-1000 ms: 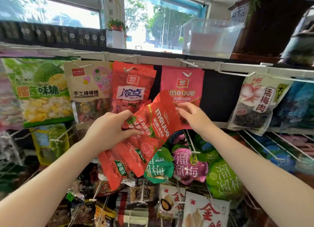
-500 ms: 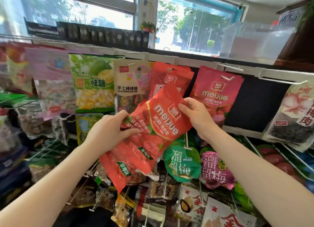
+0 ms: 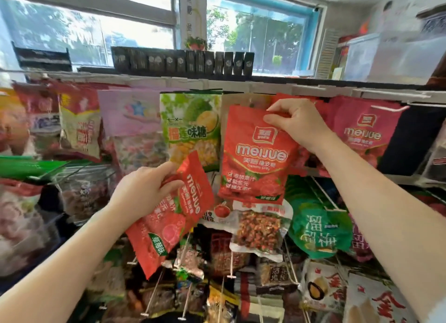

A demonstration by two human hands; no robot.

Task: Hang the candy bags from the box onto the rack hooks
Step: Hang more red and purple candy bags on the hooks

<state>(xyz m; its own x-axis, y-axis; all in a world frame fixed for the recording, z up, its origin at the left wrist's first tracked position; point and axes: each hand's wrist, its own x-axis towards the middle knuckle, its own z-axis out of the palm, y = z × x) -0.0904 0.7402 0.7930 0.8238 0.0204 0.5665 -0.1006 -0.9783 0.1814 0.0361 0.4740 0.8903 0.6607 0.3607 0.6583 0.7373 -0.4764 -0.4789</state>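
Head view: the right hand (image 3: 298, 123) has lifted one red meijue bag (image 3: 255, 153) clear of the bunch, pinching its top corner at the upper rack rail (image 3: 265, 84), while the left hand (image 3: 144, 192) still grips the remaining red bags (image 3: 173, 216) lower down.

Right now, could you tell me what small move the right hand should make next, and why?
Probably ease the red meijue bag onto a top-row hook. The right hand pinches its top corner, raised just below the rail, while the left hand holds the spare bags lower down.
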